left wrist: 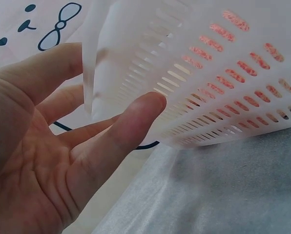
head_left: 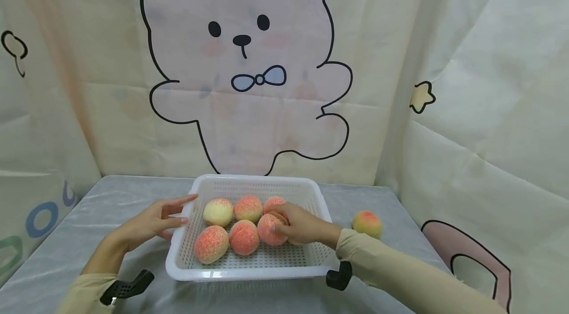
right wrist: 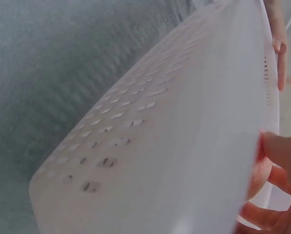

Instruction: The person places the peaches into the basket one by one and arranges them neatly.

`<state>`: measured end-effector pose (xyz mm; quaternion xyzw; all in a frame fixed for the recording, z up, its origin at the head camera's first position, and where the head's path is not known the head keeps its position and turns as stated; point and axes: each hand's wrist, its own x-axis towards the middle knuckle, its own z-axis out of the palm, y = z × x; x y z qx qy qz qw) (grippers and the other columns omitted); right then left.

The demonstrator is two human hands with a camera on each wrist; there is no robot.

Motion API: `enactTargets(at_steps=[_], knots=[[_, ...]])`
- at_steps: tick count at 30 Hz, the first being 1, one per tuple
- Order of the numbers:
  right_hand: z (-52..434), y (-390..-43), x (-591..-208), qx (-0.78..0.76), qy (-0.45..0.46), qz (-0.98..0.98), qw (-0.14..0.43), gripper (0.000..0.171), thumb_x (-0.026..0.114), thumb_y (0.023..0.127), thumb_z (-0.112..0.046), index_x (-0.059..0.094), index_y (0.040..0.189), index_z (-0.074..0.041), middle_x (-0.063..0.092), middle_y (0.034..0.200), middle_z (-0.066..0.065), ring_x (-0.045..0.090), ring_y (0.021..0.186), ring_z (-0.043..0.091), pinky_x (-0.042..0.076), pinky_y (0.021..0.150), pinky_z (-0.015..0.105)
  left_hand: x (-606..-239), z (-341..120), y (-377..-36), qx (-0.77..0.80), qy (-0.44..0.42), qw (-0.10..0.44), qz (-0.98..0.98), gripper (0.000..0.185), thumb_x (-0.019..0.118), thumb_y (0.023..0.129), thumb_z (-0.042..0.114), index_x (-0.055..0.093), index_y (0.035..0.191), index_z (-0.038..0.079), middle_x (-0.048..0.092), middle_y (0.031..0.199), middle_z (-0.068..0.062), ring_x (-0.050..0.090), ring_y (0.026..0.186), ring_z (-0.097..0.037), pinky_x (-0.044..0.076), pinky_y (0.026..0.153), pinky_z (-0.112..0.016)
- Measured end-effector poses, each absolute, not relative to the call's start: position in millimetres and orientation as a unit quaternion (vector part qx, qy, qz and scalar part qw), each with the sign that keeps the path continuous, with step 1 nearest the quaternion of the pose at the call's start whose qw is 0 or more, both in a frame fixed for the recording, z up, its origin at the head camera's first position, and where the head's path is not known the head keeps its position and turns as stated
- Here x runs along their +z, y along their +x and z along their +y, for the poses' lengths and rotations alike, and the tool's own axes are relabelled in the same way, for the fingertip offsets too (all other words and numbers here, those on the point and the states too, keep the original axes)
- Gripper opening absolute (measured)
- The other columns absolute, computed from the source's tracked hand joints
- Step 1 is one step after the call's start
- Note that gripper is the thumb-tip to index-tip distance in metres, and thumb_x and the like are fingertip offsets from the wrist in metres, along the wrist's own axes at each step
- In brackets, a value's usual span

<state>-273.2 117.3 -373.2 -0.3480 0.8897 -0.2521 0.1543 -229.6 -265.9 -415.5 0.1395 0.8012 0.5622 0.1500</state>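
Observation:
A white slotted basket (head_left: pixel 311 267) sits on the grey table and holds several pink-and-yellow peaches. My right hand (head_left: pixel 284 227) reaches in from the right and grips one peach (head_left: pixel 268 230) at the basket's middle right; its fingers (right wrist: pixel 275 195) show past the basket's outer wall (right wrist: pixel 184 146) in the right wrist view. My left hand (head_left: pixel 182 210) is open, fingers straight, touching the basket's left rim. Its fingers (left wrist: pixel 135 117) lie against the slotted side wall (left wrist: pixel 209 73). Another peach (head_left: pixel 367 222) lies on the table, right of the basket.
Cloth backdrops with a cartoon rabbit (head_left: pixel 242 57) close in the back and both sides of the table. Grey tablecloth (head_left: pixel 111 205) shows left and right of the basket. Black wrist-camera mounts (head_left: pixel 126 287) sit near the front edge.

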Motion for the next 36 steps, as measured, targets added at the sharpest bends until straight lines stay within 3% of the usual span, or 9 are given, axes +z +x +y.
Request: enactTargets(at_steps=[2, 4, 5, 8, 11, 16, 23, 32, 36], knots=[[116.0, -273.6, -372.8, -0.246, -0.356, 0.889, 0.153, 0.043, 0.063, 0.1, -0.017, 0.057, 0.141, -0.004, 0.066, 0.132, 0.005, 0.059, 0.121, 0.019, 0.044, 0.112, 0.052, -415.6, -265.5, -229.2, 0.563, 0.14, 0.152, 0.8, 0.071, 0.06, 0.102, 0.025, 0.024, 0.162, 0.014, 0.029, 0.158, -0.036, 0.057, 0.129, -0.035, 0.06, 0.08, -0.043], [115.8, -273.9, -371.8, -0.24, -0.357, 0.889, 0.159, 0.045, 0.064, 0.097, -0.014, 0.057, 0.141, -0.005, 0.068, 0.12, 0.001, 0.059, 0.105, 0.015, 0.05, 0.103, 0.044, -416.0, -265.1, -229.0, 0.565, 0.14, 0.152, 0.799, 0.071, 0.06, 0.102, 0.025, 0.024, 0.162, 0.013, 0.028, 0.159, -0.036, 0.056, 0.13, -0.036, 0.06, 0.08, -0.043], [116.1, -273.8, -371.0, -0.239, -0.355, 0.888, 0.166, 0.047, 0.066, 0.095, -0.013, 0.057, 0.141, -0.005, 0.068, 0.108, -0.001, 0.057, 0.093, 0.013, 0.053, 0.092, 0.038, -416.3, -264.8, -229.1, 0.565, 0.14, 0.152, 0.799, 0.071, 0.06, 0.102, 0.025, 0.024, 0.162, 0.013, 0.029, 0.159, -0.036, 0.056, 0.13, -0.037, 0.06, 0.08, -0.043], [118.1, -273.3, -369.3, -0.238, -0.346, 0.889, 0.183, 0.056, 0.07, 0.088, -0.009, 0.057, 0.142, -0.007, 0.055, 0.081, -0.003, 0.044, 0.068, 0.01, 0.041, 0.063, 0.026, -416.9, -264.4, -229.5, 0.564, 0.139, 0.152, 0.8, 0.071, 0.06, 0.102, 0.026, 0.024, 0.162, 0.013, 0.029, 0.159, -0.035, 0.057, 0.129, -0.035, 0.06, 0.08, -0.043], [119.7, -271.7, -369.8, -0.226, -0.336, 0.896, 0.184, 0.052, 0.074, 0.084, -0.01, 0.062, 0.136, -0.006, 0.052, 0.076, -0.001, 0.043, 0.065, 0.008, 0.036, 0.058, 0.022, -416.8, -264.2, -230.3, 0.563, 0.138, 0.152, 0.801, 0.071, 0.061, 0.102, 0.026, 0.024, 0.162, 0.014, 0.03, 0.159, -0.035, 0.06, 0.126, -0.033, 0.06, 0.079, -0.043], [118.9, -270.6, -375.6, -0.199, -0.331, 0.91, 0.15, 0.036, 0.077, 0.084, -0.013, 0.071, 0.119, -0.005, 0.069, 0.099, 0.001, 0.057, 0.084, 0.015, 0.047, 0.073, 0.026, -415.4, -264.3, -230.8, 0.562, 0.139, 0.149, 0.802, 0.071, 0.06, 0.102, 0.026, 0.025, 0.162, 0.014, 0.03, 0.158, -0.035, 0.059, 0.127, -0.035, 0.061, 0.08, -0.044], [117.4, -268.6, -376.9, -0.191, -0.324, 0.914, 0.153, 0.042, 0.076, 0.086, -0.014, 0.068, 0.126, -0.005, 0.073, 0.115, 0.003, 0.064, 0.104, 0.014, 0.055, 0.096, 0.038, -418.5, -263.2, -228.4, 0.56, 0.128, 0.147, 0.805, 0.071, 0.062, 0.1, 0.026, 0.027, 0.161, 0.016, 0.03, 0.159, -0.034, 0.056, 0.13, -0.036, 0.061, 0.08, -0.044], [123.5, -268.6, -360.9, -0.233, -0.336, 0.894, 0.186, 0.044, 0.072, 0.094, -0.025, 0.064, 0.132, -0.002, 0.07, 0.124, 0.015, 0.065, 0.113, 0.031, 0.055, 0.093, 0.046, -419.6, -265.1, -228.6, 0.566, 0.136, 0.154, 0.798, 0.071, 0.06, 0.102, 0.025, 0.024, 0.162, 0.014, 0.028, 0.159, -0.035, 0.058, 0.128, -0.033, 0.061, 0.081, -0.044], [133.0, -271.7, -354.5, -0.245, -0.34, 0.89, 0.178, 0.047, 0.069, 0.097, -0.029, 0.062, 0.135, -0.004, 0.066, 0.132, 0.016, 0.062, 0.117, 0.033, 0.054, 0.092, 0.046, -420.0, -264.9, -229.3, 0.567, 0.135, 0.153, 0.798, 0.071, 0.06, 0.102, 0.025, 0.024, 0.162, 0.015, 0.029, 0.159, -0.036, 0.057, 0.129, -0.034, 0.06, 0.08, -0.044]])
